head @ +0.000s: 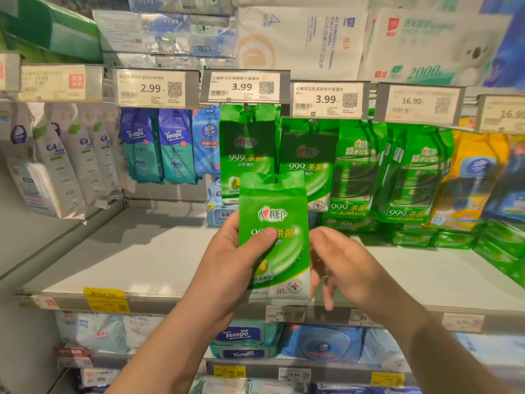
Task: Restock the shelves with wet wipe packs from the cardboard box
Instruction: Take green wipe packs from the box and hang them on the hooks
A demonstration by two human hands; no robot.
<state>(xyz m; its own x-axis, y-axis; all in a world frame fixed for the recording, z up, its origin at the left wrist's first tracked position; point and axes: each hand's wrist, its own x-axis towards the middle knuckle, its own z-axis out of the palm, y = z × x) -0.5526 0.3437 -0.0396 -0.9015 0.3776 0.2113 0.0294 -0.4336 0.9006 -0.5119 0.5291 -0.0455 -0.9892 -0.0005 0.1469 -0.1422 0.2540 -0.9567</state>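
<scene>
Here the left hand (pixel 227 260) grips a glossy flat green pack (pixel 274 237); the right hand (pixel 338 263) hangs loose beside it

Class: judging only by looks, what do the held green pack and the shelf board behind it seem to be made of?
Green pack: likely thin glossy plastic film; it shows sheen and a punched hang hole. Shelf board: probably painted metal, matte pale grey, flat and smooth, though laminate cannot be ruled out.
</scene>
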